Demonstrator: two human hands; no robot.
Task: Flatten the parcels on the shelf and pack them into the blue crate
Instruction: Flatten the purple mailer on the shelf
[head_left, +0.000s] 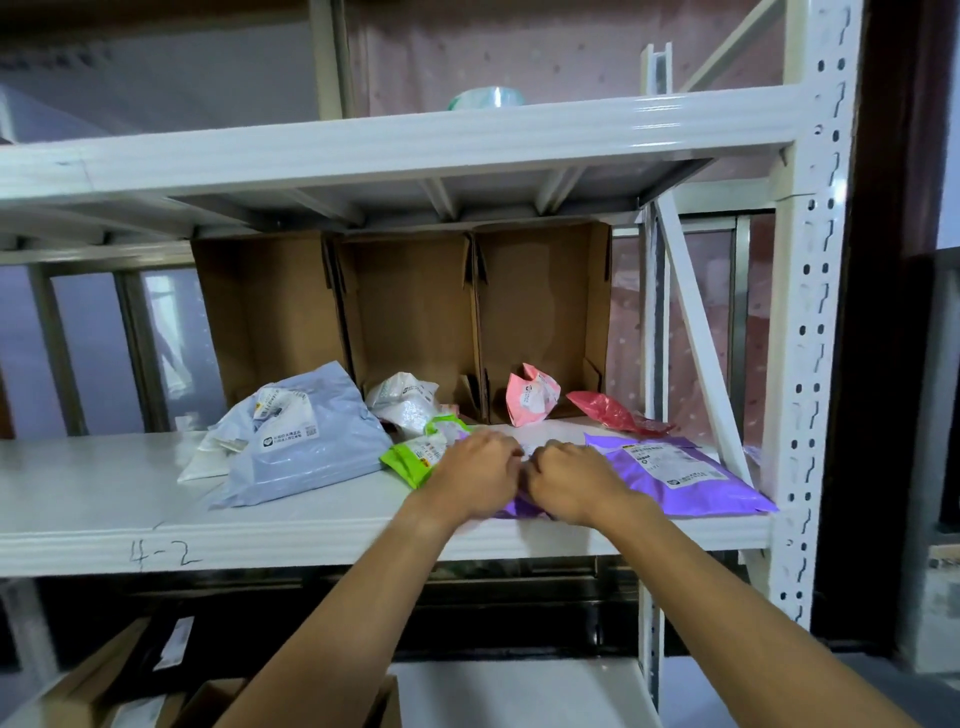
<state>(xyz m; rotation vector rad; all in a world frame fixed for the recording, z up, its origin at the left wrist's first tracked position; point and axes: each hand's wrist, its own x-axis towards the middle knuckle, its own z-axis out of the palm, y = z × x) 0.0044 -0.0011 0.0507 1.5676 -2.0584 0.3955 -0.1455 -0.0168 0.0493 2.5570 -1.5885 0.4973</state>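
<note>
Shelving of white-painted metal fills the view: a middle shelf (104, 499) with "4-2" handwritten on its front edge, an upper shelf (363, 150) above it, and a perforated upright (813, 364) at the right with a slanted brace beside it. Behind the rack hangs a pink patterned sheet (639, 338) on the right, and glazed frames show at the left. One roll of clear tape (485, 98) sits on the upper shelf. Three open cardboard boxes (415, 322) stand on their sides in a row at the back of the middle shelf, mouths facing forward and touching one another. Seven parcels lie on this shelf. One large pale lilac-blue parcel (306, 447) is at the left, lying on a flat white parcel (202, 462). One crumpled white parcel (408, 400) sits at the mouth of the middle box, with one green parcel (408, 460) just in front of it. One pink parcel (532, 397) stands at the mouth of the right box, with one red bag (613, 413) beside it. One purple parcel (680, 475) lies flat at the right front, its label facing up. Two bare hands reach in from below. The left hand (475, 475) and the right hand (571, 480) are knuckle to knuckle, both with fingers curled down, grasping the left end of the purple parcel; the fingertips are hidden. The left hand also lies partly over the green parcel. Below, more cardboard boxes (104, 686) show at the lower left.
</note>
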